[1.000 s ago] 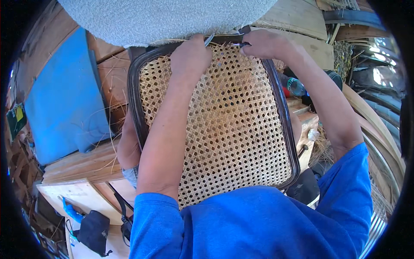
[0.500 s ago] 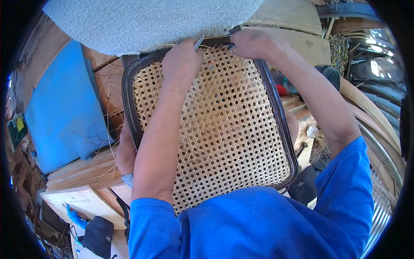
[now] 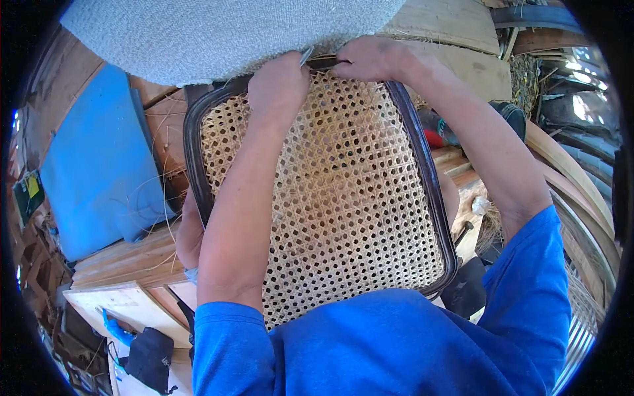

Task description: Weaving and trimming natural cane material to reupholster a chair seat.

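A dark brown wooden frame (image 3: 422,171) with a woven cane panel (image 3: 343,191) lies in front of my body. At its far edge, my left hand (image 3: 280,80) is closed with its knuckles up. The tip of a thin, shiny metal tool (image 3: 306,55) sticks out from its fingers; the rest is hidden in the hand. Just to the right, my right hand (image 3: 370,58) is bent over the same far edge, thumb and fingers pressed together. What lies between them is too small to make out. Loose cane ends show between the two hands.
Grey towel-like cloth (image 3: 224,39) covers the area beyond the far edge. A blue sheet (image 3: 99,171) lies at left on wooden boards. At right are a dark shoe-like item (image 3: 510,120), a bolt-like metal piece (image 3: 465,230) and curved wooden strips (image 3: 574,178). A black pouch (image 3: 150,360) rests lower left.
My right hand has moved slightly left and nearer to my left hand along the far edge. My left hand has shifted a little farther away, still closed on the metal tool.
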Demonstrator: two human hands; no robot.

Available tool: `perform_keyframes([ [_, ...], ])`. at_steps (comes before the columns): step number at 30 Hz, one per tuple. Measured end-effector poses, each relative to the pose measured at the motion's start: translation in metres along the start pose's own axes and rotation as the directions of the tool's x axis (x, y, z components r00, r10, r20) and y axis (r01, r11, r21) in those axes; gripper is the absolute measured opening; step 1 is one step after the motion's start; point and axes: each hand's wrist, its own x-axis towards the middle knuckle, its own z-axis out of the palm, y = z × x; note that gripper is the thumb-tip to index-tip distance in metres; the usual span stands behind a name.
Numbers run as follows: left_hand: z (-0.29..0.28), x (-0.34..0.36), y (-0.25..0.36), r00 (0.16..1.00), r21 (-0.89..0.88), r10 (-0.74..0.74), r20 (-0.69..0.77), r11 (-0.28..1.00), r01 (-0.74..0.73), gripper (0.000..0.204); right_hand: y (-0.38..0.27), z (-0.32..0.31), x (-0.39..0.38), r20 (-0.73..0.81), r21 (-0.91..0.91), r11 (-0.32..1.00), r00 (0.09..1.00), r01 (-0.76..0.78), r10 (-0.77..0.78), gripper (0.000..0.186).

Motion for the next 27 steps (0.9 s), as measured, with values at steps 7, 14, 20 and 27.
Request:
perform_keyframes([
  [7, -0.003, 0.001, 0.007, 1.000, -0.015, 0.002, 0.015, 1.000, -0.002, 0.022, 0.002, 0.005, 0.001, -0.039, -0.023, 0.997, 0.997, -0.069, 0.068, 0.047],
  [14, -0.005, 0.002, -0.002, 0.997, -0.083, -0.023, 0.078, 0.996, 0.029, 0.024, -0.010, 0.003, -0.013, -0.122, -0.063, 0.996, 0.991, -0.065, 0.057, 0.038],
  [20, -0.015, 0.005, 0.010, 0.984, -0.157, -0.040, 0.173, 0.985, 0.068, 0.025, 0.003, 0.014, -0.024, -0.166, -0.033, 0.998, 0.984, 0.058, -0.063, 0.039],
  [27, -0.016, 0.000, 0.014, 0.992, -0.134, 0.005, 0.128, 0.991, 0.012, 0.027, -0.008, 0.012, -0.029, -0.182, -0.102, 0.995, 0.983, -0.016, -0.003, 0.035],
])
